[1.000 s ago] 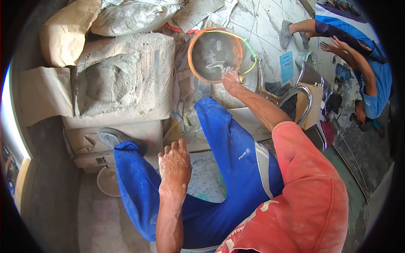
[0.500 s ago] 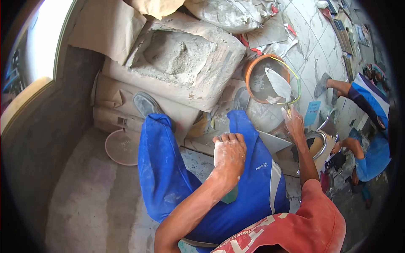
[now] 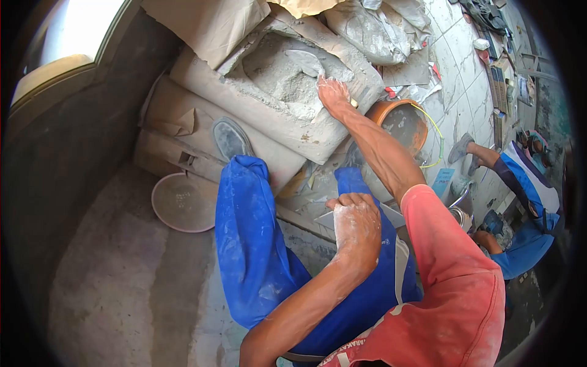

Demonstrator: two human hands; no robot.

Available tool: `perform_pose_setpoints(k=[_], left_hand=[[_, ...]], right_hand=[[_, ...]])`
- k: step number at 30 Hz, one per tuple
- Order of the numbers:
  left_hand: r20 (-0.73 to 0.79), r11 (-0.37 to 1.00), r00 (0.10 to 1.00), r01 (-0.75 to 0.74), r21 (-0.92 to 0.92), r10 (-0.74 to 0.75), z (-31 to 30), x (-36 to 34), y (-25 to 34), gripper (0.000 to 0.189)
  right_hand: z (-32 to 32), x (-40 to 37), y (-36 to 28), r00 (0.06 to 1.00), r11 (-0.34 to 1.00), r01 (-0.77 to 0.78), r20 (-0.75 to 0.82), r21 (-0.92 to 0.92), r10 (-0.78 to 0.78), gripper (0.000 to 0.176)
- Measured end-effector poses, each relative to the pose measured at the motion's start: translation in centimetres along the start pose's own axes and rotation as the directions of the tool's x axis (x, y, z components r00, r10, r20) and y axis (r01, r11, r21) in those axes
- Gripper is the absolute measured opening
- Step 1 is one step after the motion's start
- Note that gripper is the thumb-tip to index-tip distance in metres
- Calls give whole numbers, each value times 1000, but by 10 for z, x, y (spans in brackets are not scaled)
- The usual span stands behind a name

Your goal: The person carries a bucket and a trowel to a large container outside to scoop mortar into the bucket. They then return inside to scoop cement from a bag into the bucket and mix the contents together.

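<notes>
My right hand point(image 3: 335, 96) is closed around the handle of a trowel point(image 3: 306, 62). The trowel's pale blade lies in the grey powder point(image 3: 275, 76) inside a torn-open paper bag point(image 3: 244, 113). My left hand point(image 3: 358, 229), dusted white, is over my blue-trousered leg with its fingers curled. Whatever those fingers hold, if anything, is hidden beneath the hand. Right of the bag, partly behind my right forearm, stands an orange bucket point(image 3: 406, 125) with a yellow-green handle and grey contents.
A round pink-rimmed basin point(image 3: 183, 202) sits on the floor at left. Dusty sacks point(image 3: 367, 30) lie behind the bag. Another person point(image 3: 529, 196) crouches at far right, on the pale tiled floor point(image 3: 452, 67). A dark wall point(image 3: 79, 140) rises at left.
My right hand has carried the trowel from the bucket, left and away from me, into the powder bag. My left hand stays curled over my leg. The view has shifted somewhat.
</notes>
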State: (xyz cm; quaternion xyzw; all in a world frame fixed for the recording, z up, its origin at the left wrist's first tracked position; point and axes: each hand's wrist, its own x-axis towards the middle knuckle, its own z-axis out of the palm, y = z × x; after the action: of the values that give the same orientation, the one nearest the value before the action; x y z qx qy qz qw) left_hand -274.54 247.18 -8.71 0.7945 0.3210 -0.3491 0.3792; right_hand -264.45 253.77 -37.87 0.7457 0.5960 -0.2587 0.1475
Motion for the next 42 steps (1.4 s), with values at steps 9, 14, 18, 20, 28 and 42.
perform_pose_setpoints(k=[9,14,18,20,28,42], left_hand=[[-1,996,1000,1,-94,-1,-17,-21,-18,41],[50,997,999,19,-78,-16,-16,-17,-22,40],[52,998,999,8,-55,-5,-10,-11,-15,32],[60,999,998,5,-49,-2,-6,-9,-11,29],[54,989,997,-62,135,55,14,4,-5,25],[130,937,979,-187,296,154,36,39,5,16]], right_hand=[[-2,-14,-17,959,987,152,235,59,-162,28],[0,0,-14,945,972,160,259,175,-202,35],[4,7,9,942,933,192,210,303,-262,42],[12,12,19,941,900,192,185,391,-282,48],[-21,-67,50,994,810,9,85,586,-73,49],[80,-252,173,611,-44,-511,398,859,685,36]])
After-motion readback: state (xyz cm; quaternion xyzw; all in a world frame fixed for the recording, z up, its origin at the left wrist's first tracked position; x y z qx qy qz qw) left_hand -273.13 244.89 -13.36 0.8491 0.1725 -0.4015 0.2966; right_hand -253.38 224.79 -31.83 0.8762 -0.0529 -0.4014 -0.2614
